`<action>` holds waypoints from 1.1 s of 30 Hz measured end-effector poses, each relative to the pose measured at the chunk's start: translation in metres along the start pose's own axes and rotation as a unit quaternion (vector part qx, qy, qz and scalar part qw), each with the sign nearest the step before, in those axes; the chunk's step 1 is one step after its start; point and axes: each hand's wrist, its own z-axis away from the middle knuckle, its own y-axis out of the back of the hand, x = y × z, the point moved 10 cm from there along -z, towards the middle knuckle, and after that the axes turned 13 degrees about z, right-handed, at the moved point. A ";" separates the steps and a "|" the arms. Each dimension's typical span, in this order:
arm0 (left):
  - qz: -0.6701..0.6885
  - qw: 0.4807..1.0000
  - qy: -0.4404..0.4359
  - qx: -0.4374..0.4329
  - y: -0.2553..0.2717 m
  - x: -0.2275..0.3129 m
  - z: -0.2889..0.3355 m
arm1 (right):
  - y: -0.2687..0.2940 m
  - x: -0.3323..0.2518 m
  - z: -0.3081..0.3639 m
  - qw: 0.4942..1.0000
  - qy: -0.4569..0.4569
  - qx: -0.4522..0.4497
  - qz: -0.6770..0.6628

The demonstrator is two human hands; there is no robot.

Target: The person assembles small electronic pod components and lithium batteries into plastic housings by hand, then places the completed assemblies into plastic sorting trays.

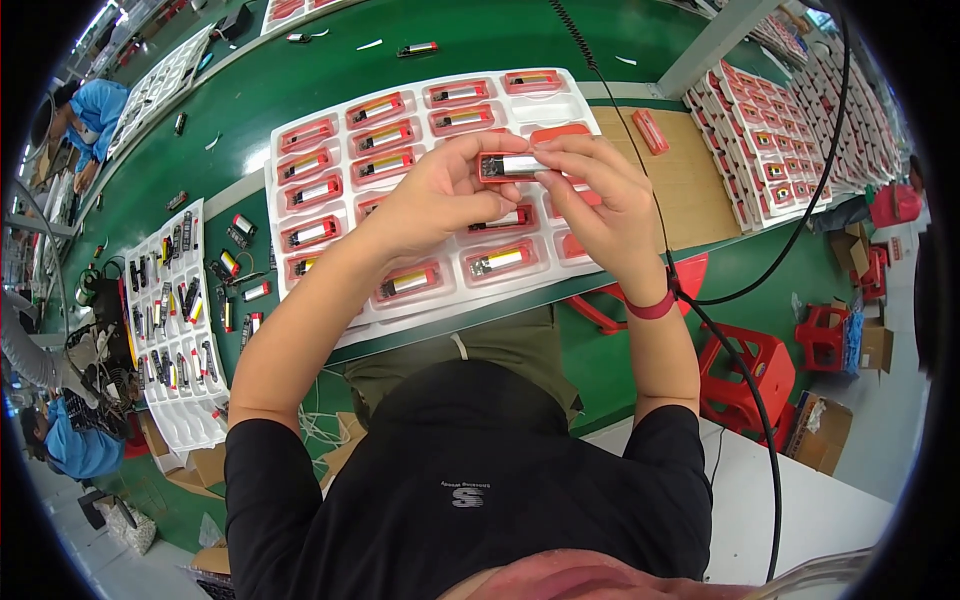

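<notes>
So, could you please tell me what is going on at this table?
The person's left hand and right hand together hold a small red-and-silver device above a large white tray. Many compartments of this tray contain similar red-cased pieces. At the left, another white tray holds mixed small parts.

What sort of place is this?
Most likely a factory assembly workshop: a long green workbench carries a white moulded plastic tray with rows of small red rectangular casings, and a layered stack of similar filled white trays sits at the right.
</notes>
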 end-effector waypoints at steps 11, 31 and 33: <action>-0.044 0.999 0.000 0.010 0.000 -0.001 0.002 | -0.005 -0.014 0.007 0.988 0.098 -0.003 0.119; -0.131 0.991 -0.029 -0.018 0.004 0.004 0.006 | -0.002 -0.010 0.017 0.994 0.067 0.043 0.077; -0.139 0.990 -0.014 -0.018 0.002 0.005 0.008 | -0.002 -0.012 0.017 0.993 0.072 0.047 0.079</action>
